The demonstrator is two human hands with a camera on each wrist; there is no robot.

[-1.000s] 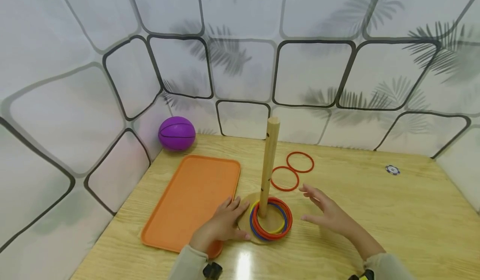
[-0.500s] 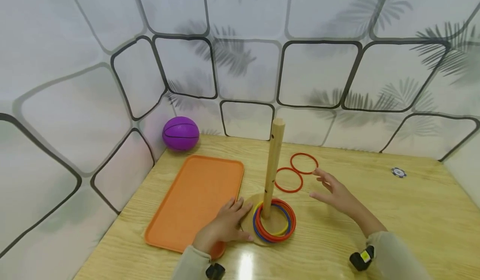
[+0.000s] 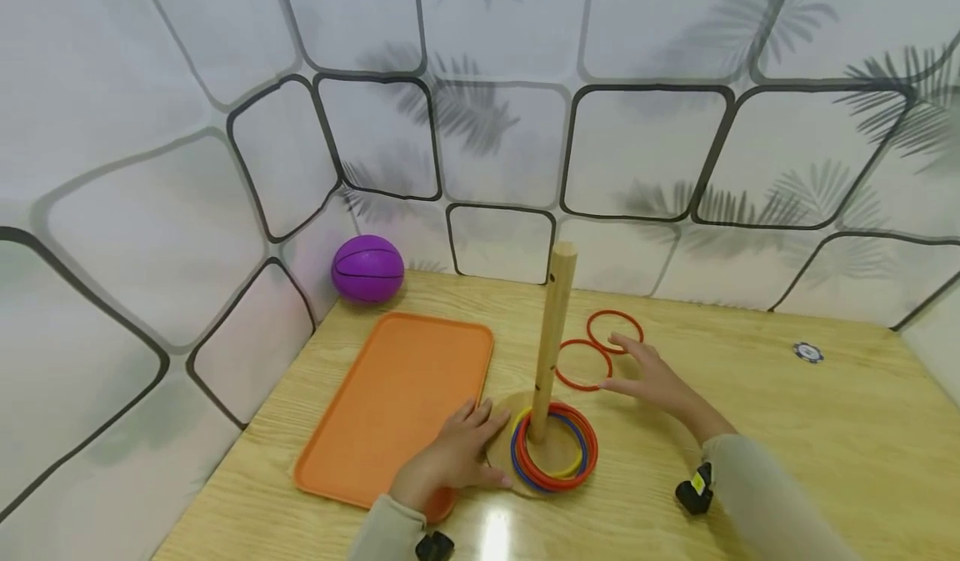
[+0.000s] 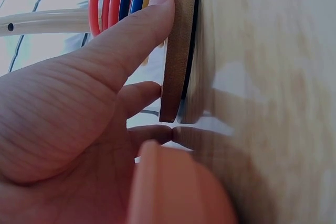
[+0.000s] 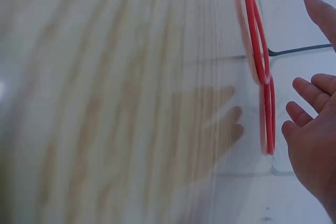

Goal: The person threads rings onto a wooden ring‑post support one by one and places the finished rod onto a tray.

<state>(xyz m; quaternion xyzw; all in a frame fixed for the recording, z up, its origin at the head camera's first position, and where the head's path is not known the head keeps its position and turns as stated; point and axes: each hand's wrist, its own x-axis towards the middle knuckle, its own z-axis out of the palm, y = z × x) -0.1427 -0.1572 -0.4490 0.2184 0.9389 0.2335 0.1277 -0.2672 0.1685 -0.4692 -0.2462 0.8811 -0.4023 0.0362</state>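
Note:
A pale wooden post [image 3: 555, 336] stands upright on a round wooden base [image 3: 551, 454]. Around its foot lies a stack of red, blue and yellow rings [image 3: 592, 453]. My left hand [image 3: 453, 461] rests at the base's left side, fingers spread; in the left wrist view, thumb and fingers touch the base's edge [image 4: 181, 51]. Behind the post, a near red ring [image 3: 577, 388] and a far red ring [image 3: 615, 312] lie flat on the table. Just right of them hovers my right hand [image 3: 648, 378], fingers extended, holding nothing; the right wrist view shows it apart from both rings.
An orange tray [image 3: 397, 403] lies left of the base, its near right corner under my left wrist. A purple ball [image 3: 367, 269] sits in the back left corner. Far right on the table [image 3: 750, 428] is a blue-and-white chip [image 3: 807, 353]. Patterned walls enclose the back and sides.
My right hand has moved forward from beside the base toward the two loose red rings. My left hand stays at the base. The whole head view has shifted slightly.

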